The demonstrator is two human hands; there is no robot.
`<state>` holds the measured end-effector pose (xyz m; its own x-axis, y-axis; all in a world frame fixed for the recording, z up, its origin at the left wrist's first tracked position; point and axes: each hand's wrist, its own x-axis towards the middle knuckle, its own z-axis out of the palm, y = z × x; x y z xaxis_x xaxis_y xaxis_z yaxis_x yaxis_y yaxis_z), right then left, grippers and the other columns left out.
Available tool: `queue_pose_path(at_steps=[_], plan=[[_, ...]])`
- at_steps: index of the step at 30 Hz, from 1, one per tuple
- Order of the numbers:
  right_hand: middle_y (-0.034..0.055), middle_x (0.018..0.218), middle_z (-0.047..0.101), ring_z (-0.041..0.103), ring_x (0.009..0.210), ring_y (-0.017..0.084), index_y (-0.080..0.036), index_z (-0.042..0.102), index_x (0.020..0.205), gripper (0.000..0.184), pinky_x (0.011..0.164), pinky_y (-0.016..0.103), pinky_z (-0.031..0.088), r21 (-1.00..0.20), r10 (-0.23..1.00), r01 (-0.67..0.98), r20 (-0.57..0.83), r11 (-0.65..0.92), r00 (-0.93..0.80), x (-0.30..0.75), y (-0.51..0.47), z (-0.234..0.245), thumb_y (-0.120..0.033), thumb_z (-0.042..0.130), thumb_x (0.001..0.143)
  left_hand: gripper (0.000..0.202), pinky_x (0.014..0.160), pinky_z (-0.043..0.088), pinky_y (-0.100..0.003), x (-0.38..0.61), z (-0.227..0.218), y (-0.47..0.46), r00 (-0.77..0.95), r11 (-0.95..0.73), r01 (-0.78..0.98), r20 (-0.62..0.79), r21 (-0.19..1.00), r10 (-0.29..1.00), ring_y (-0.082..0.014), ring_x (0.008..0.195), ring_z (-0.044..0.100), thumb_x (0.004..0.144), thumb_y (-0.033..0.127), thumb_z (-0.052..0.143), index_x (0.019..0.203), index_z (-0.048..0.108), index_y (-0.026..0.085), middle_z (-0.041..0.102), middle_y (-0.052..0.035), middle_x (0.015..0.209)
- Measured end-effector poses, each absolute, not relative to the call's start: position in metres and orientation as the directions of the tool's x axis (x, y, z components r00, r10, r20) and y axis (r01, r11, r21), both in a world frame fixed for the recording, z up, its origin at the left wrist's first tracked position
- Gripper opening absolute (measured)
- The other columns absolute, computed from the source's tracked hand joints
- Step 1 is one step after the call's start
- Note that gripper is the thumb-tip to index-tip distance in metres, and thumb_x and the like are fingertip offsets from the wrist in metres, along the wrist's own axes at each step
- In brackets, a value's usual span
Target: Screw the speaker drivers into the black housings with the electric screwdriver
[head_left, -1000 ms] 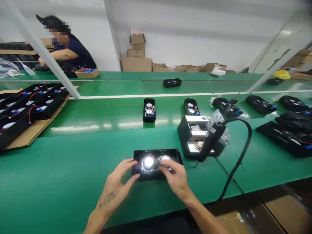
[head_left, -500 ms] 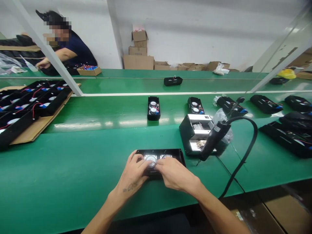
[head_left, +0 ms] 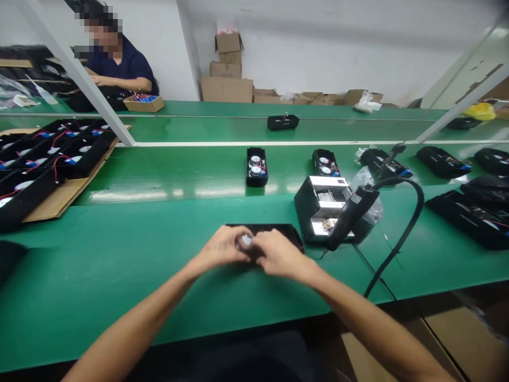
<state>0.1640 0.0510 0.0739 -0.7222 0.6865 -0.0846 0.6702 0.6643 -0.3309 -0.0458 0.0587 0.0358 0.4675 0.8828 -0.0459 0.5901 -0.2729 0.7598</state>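
A black speaker housing (head_left: 292,234) with shiny round drivers lies on the green bench right in front of me. Both my hands cover most of it. My left hand (head_left: 222,249) rests over its left half, fingers curled down onto the housing. My right hand (head_left: 278,255) lies over its right half, fingers bent and meeting the left hand above one bright driver (head_left: 246,240). Only the housing's far edge and right corner show.
A black hand tool (head_left: 350,216) with a thick cable leans on a black and white stand (head_left: 324,211) to the right. Two open housings (head_left: 256,166) sit further back. Rows of black housings fill the left (head_left: 43,164) and right (head_left: 469,215) sides. A person (head_left: 119,66) works at the far left.
Both hands have closed in from the housing's ends to its middle and now cover the drivers. The view has tipped so the housing sits further up the bench.
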Motion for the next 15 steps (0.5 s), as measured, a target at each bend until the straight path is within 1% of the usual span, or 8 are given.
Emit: queue_pose_path(at_steps=[1,3,5,7,9,11,13,15], plan=[[0.0075,0.096,0.073,0.065,0.086,0.022,-0.017,0.069,0.101,0.023,0.071,0.031,0.039,-0.365,0.689,0.675,-0.111,0.642,-0.716,0.162,0.065,0.081,-0.016,0.067,0.078,0.053,0.075,0.051,-0.03,-0.049,0.042,0.074,0.471,-0.208,0.562,-0.103,0.8,0.876,-0.0175,0.079,0.068,0.06,0.035,0.089,0.109,0.071,0.023,0.073,0.0026,0.087],[0.0049,0.088,0.073,0.064,0.079,0.02,-0.017,0.071,0.099,0.025,0.063,0.028,0.036,-0.43,0.675,0.688,-0.211,0.585,-0.707,0.158,0.094,0.093,-0.021,0.073,0.074,0.062,0.067,0.049,-0.026,-0.054,0.052,0.098,0.512,-0.15,0.544,-0.186,0.825,0.838,-0.0174,0.079,0.068,0.055,0.039,0.093,0.11,0.071,0.021,0.073,0.0012,0.088],[0.0012,0.08,0.07,0.061,0.073,0.017,-0.017,0.073,0.097,0.03,0.058,0.026,0.035,-0.503,0.617,0.679,-0.317,0.535,-0.72,0.157,0.115,0.098,-0.027,0.08,0.07,0.067,0.066,0.047,-0.025,-0.056,0.058,0.111,0.546,-0.155,0.558,-0.22,0.815,0.809,-0.0176,0.08,0.068,0.052,0.04,0.094,0.112,0.071,0.021,0.073,0.0001,0.089],[-0.0014,0.077,0.068,0.059,0.07,0.016,-0.018,0.074,0.094,0.032,0.057,0.025,0.035,-0.554,0.575,0.664,-0.361,0.501,-0.735,0.157,0.126,0.097,-0.03,0.084,0.066,0.068,0.065,0.046,-0.025,-0.056,0.061,0.114,0.556,-0.181,0.58,-0.225,0.794,0.8,-0.0173,0.079,0.067,0.051,0.041,0.094,0.113,0.072,0.021,0.074,-0.0001,0.089],[-0.0019,0.078,0.069,0.058,0.07,0.015,-0.019,0.076,0.091,0.03,0.058,0.025,0.036,-0.562,0.59,0.663,-0.343,0.495,-0.731,0.157,0.127,0.094,-0.03,0.084,0.065,0.065,0.064,0.045,-0.024,-0.056,0.061,0.112,0.555,-0.183,0.588,-0.228,0.788,0.8,-0.0162,0.076,0.066,0.053,0.042,0.093,0.111,0.073,0.022,0.073,0.0004,0.086],[-0.0016,0.076,0.069,0.059,0.071,0.015,-0.019,0.077,0.09,0.03,0.058,0.025,0.035,-0.539,0.626,0.675,-0.31,0.504,-0.715,0.157,0.121,0.092,-0.033,0.085,0.064,0.062,0.062,0.045,-0.024,-0.055,0.061,0.109,0.55,-0.153,0.576,-0.242,0.803,0.799,-0.0153,0.073,0.065,0.054,0.042,0.093,0.11,0.074,0.021,0.073,0.0009,0.082],[-0.0016,0.073,0.069,0.06,0.07,0.015,-0.02,0.079,0.091,0.031,0.058,0.025,0.035,-0.52,0.66,0.688,-0.28,0.507,-0.698,0.157,0.114,0.09,-0.034,0.085,0.064,0.062,0.061,0.046,-0.023,-0.054,0.06,0.108,0.542,-0.115,0.563,-0.261,0.819,0.799,-0.0148,0.072,0.065,0.053,0.039,0.093,0.109,0.074,0.021,0.072,0.0014,0.08],[-0.0023,0.069,0.068,0.06,0.069,0.015,-0.02,0.08,0.093,0.032,0.057,0.025,0.035,-0.525,0.683,0.692,-0.256,0.496,-0.684,0.156,0.108,0.09,-0.032,0.085,0.064,0.062,0.06,0.045,-0.023,-0.053,0.06,0.108,0.536,-0.088,0.555,-0.275,0.827,0.798,-0.0141,0.071,0.064,0.052,0.035,0.093,0.109,0.074,0.02,0.071,0.0019,0.078]])
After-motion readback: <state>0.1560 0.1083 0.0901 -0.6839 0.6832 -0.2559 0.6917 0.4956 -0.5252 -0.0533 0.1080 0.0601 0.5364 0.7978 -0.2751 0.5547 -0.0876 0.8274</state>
